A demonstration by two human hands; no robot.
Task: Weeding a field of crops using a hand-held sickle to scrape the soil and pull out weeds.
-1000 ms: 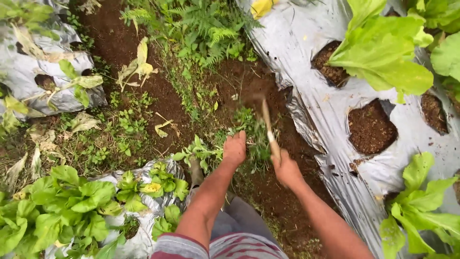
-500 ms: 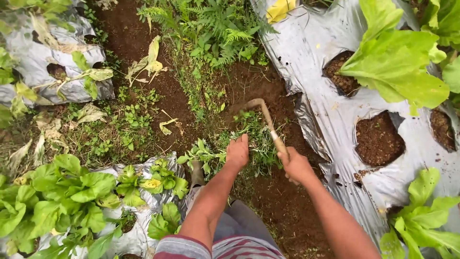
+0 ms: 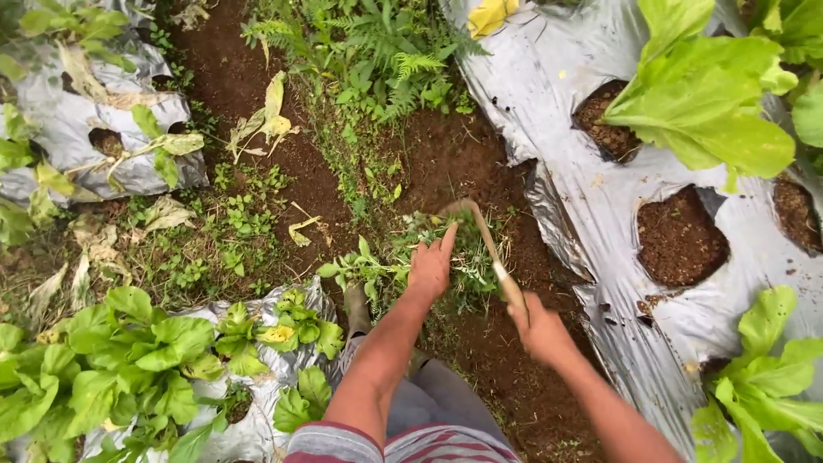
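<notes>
Left hand: the left hand (image 3: 431, 267) lies flat, fingers spread wide, pressing on the clump of green weeds (image 3: 454, 257) in the red-brown soil furrow (image 3: 463, 163).
Right hand: the right hand (image 3: 538, 326) is closed around the handle of the curved wooden-handled sickle (image 3: 493, 253).
Change: against half a second ago, the blade tip now sits at the clump, just beyond the left fingertips.
Reading: the cut seems under way.
Surroundings: silver plastic mulch sheet (image 3: 557, 154) right of the clump; leafy green seedlings (image 3: 129, 360) to its left.

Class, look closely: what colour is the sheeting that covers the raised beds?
Shiny silver-grey; the plastic sheeting shows best in the head view, right of the soil path.
</notes>
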